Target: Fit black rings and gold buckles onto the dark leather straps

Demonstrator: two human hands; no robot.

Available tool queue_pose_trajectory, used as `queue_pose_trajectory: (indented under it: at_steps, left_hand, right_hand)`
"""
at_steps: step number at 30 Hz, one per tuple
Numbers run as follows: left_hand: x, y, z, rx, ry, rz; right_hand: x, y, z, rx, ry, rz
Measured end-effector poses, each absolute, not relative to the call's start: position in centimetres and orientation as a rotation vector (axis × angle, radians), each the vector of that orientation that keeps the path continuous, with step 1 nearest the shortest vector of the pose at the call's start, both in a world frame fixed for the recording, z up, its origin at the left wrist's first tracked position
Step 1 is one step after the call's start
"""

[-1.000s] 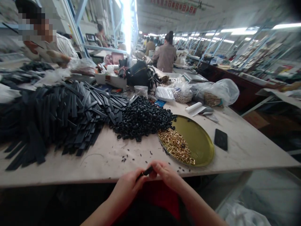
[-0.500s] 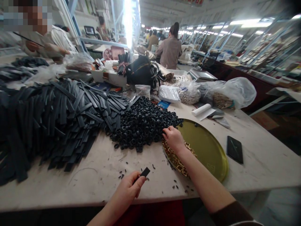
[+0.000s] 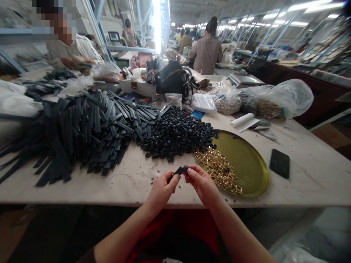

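My left hand (image 3: 162, 186) is closed on a black strap (image 3: 178, 170), whose end sticks out past the thumb. Close beside it, my right hand (image 3: 199, 181) pinches a small black loop (image 3: 185, 168) at the strap's end; whether the strap passes through it cannot be made out. Beyond my hands lies a heap of black loops (image 3: 175, 135). Gold buckles (image 3: 219, 168) are spread over the left part of a round golden tray (image 3: 255, 164). To the left, a big pile of black straps (image 3: 90, 128) covers the table.
A phone (image 3: 279, 163) lies right of the tray. Plastic-wrapped bundles (image 3: 227, 104), a rolled white sheet (image 3: 242, 120) and a black bag (image 3: 171, 78) line the back. Small black scraps dot the pale table (image 3: 126, 193). A co-worker (image 3: 72, 51) sits at the far left.
My right hand has come from the edge of the loop heap to my left hand, bringing a black loop. My left hand has moved slightly with the strap. The view has shifted.
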State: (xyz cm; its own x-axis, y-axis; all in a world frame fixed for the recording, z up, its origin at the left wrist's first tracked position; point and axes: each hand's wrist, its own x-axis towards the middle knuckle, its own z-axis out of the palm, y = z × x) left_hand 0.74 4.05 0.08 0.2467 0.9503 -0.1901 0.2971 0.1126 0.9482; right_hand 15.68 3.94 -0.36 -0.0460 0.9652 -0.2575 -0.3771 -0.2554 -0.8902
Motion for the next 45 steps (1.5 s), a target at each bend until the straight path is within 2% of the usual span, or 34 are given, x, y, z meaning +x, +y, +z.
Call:
queue_pose_trajectory:
  at_steps: [9, 13, 22, 25, 35, 39, 45]
  left_hand:
    - [-0.2, 1.0, 0.6, 1.615, 1.375, 0.716]
    - [-0.9, 0.5, 0.6, 1.66, 1.273, 0.56]
    - [-2.0, 1.4, 0.9, 1.639, 1.076, 0.244]
    - [-1.9, 1.3, 0.6, 1.618, 1.101, 0.264]
    - [-1.9, 1.3, -0.8, 1.387, 1.14, 0.547]
    - [-2.0, 1.2, -1.2, 1.318, 1.254, 0.534]
    - [-2.2, 0.2, 0.3, 1.351, 1.216, 0.449]
  right_hand:
    - [14.4, 1.0, -0.4, -1.136, -0.851, 1.49]
    - [14.9, 0.1, -0.5, -1.245, -1.011, 1.424]
    - [14.8, -1.2, -2.7, -1.114, -0.694, 1.806]
    - [14.7, -1.1, -3.1, -1.117, -0.659, 1.872]
    - [13.7, -0.8, -2.6, -1.156, -0.733, 1.787]
    - [13.8, -1.0, -2.6, -1.085, -0.621, 1.775]
    - [13.7, -2.0, -2.7, -1.011, -0.52, 1.964]
